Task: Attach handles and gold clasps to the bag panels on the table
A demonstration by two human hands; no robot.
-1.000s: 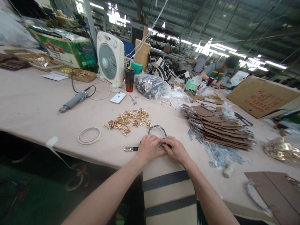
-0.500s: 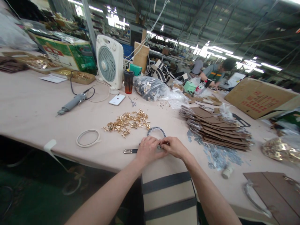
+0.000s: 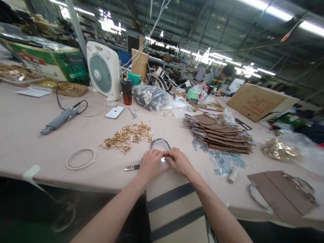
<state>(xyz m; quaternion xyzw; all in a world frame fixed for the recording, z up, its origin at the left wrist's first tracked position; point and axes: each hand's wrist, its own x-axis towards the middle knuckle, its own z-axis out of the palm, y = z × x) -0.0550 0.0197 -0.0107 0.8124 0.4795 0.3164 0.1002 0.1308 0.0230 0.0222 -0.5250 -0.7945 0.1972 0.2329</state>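
Note:
A beige bag with dark stripes (image 3: 174, 202) lies at the table's front edge, its lower part hanging over. Its dark handle (image 3: 161, 140) arches up beyond my hands. My left hand (image 3: 152, 164) is closed over the bag's top edge. Close against it, my right hand (image 3: 177, 162) pinches at a small shiny metal piece (image 3: 163, 159) on the bag; fingertips partly hide it. A dark strap with a metal end (image 3: 130, 167) sticks out left of my left hand. Behind my hands is a loose heap of gold-coloured fittings (image 3: 126, 135).
Tape roll (image 3: 81, 159), grey electric screwdriver (image 3: 59, 120), phone (image 3: 114, 112), dark cup (image 3: 127, 91) and fan (image 3: 103, 71) stand or lie leftward. Rightward are stacked brown panels (image 3: 220, 135), grey metal strips (image 3: 225, 162), a thread spool (image 3: 232, 176) and a carton (image 3: 260, 101). A person works farther back.
The camera view has turned to the right, so the table contents sit farther left. Both hands stay together at the bag's top; the small metal piece now catches more light.

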